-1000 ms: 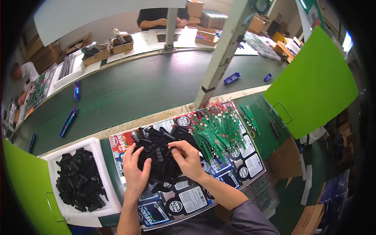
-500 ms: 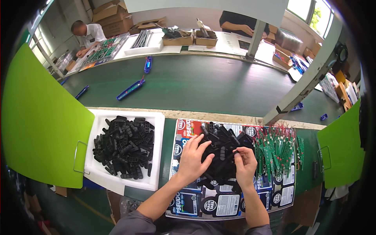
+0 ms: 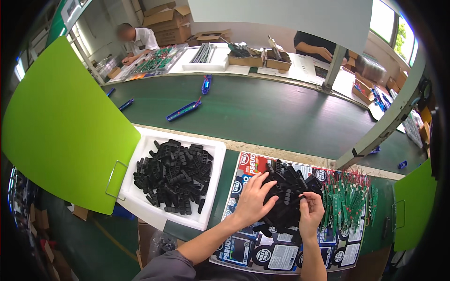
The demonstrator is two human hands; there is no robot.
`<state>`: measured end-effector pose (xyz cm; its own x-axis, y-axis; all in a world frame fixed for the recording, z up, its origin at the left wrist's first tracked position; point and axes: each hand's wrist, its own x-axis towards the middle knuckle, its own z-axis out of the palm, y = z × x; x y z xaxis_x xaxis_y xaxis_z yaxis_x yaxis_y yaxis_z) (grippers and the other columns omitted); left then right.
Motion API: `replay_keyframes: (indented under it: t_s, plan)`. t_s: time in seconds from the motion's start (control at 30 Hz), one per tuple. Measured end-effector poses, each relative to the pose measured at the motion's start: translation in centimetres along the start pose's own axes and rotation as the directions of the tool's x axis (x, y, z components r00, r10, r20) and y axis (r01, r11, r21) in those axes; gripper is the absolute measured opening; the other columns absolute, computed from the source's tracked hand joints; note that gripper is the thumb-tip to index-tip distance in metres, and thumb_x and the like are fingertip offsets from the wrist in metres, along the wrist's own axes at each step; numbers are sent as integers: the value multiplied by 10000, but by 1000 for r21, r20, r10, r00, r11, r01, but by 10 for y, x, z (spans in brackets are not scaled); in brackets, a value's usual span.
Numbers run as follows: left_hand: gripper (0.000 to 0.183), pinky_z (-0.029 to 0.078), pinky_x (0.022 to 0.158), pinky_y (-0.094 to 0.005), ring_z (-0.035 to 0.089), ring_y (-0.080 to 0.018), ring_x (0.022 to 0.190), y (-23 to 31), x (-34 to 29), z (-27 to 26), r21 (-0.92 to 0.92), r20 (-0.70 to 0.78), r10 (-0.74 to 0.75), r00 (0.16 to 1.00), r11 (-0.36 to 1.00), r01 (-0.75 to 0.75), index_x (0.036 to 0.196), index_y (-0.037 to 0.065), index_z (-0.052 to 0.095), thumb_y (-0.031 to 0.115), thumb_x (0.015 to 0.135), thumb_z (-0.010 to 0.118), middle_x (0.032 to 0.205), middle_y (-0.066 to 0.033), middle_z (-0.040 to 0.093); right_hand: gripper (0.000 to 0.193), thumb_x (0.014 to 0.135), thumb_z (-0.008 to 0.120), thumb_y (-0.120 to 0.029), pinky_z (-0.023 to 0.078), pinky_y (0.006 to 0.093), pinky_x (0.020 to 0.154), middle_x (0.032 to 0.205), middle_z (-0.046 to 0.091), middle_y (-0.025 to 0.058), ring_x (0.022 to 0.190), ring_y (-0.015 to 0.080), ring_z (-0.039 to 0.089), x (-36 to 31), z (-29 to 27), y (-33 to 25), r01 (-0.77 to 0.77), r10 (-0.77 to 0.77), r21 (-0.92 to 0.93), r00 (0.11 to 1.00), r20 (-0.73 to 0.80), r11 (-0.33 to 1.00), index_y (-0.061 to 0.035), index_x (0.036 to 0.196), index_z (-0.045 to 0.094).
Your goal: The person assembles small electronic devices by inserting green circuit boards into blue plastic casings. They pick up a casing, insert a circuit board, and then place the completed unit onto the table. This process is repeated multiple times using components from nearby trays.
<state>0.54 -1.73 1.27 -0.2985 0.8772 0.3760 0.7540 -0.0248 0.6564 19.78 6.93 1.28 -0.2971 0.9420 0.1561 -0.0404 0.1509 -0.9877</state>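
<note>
A heap of small black plastic pieces lies on a printed sheet in front of me. My left hand is open over the heap's left side, fingers spread and fingertips touching the pieces. At the heap's right edge, my right hand is closed in a pinch, with a dark bit of a black plastic piece showing at the fingertips. Most of that piece is hidden by the fingers. Green circuit boards with red wires lie bunched to the right of my right hand.
Left of the sheet, a white foam tray holds more black pieces. Green panels stand at both sides. Beyond runs a green conveyor belt carrying blue casings. A slanted metal post rises at right. Two people sit across the belt.
My view has turned left, so the scene sits farther right in the picture. Both hands stay at the heap, with little change in their pose.
</note>
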Motion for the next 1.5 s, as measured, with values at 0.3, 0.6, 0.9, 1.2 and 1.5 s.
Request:
replay_keyframes:
  t_s: [0.3,0.6,0.9,1.2,1.5]
  plan:
    - [487,358,1212,-536,430,-454,1463,-2,-3,3,1,9,-4,1000,1000,4,1364,36,651,266,948,757,1529,-240,518,152,1018,602,60,468,196,732,1048,704,35,856,44,594,-2,-3,3,8,-7,-34,999,36,999,-6,1152,632]
    - [489,356,1214,-537,430,-457,1463,-1,-2,4,-5,10,-9,1000,1000,9,1364,41,654,269,945,761,1529,-242,519,153,1020,606,63,481,199,751,1051,707,45,880,51,611,-5,-3,-6,27,-22,-70,997,68,997,2,1159,630]
    - [495,358,1214,-535,418,-457,1472,1,-3,1,10,-3,7,1000,1000,-7,1372,47,647,275,948,761,1541,-240,506,165,1007,596,70,495,215,789,1055,706,57,903,74,637,-8,-2,-8,52,-44,-90,995,92,995,17,1158,637]
    - [487,365,1209,-526,436,-459,1459,0,-1,0,33,-27,7,1000,999,-6,1348,47,668,277,931,772,1525,-246,520,162,992,622,75,530,234,816,1031,707,63,905,96,668,-9,1,-4,68,-64,-70,996,57,995,25,1141,662]
    - [483,372,1188,-519,470,-446,1423,0,1,-1,51,-24,-39,999,998,40,1318,37,683,239,893,794,1505,-248,538,178,936,702,43,533,263,717,928,719,61,774,103,653,-3,2,0,137,-130,-159,990,55,978,-5,1106,720]
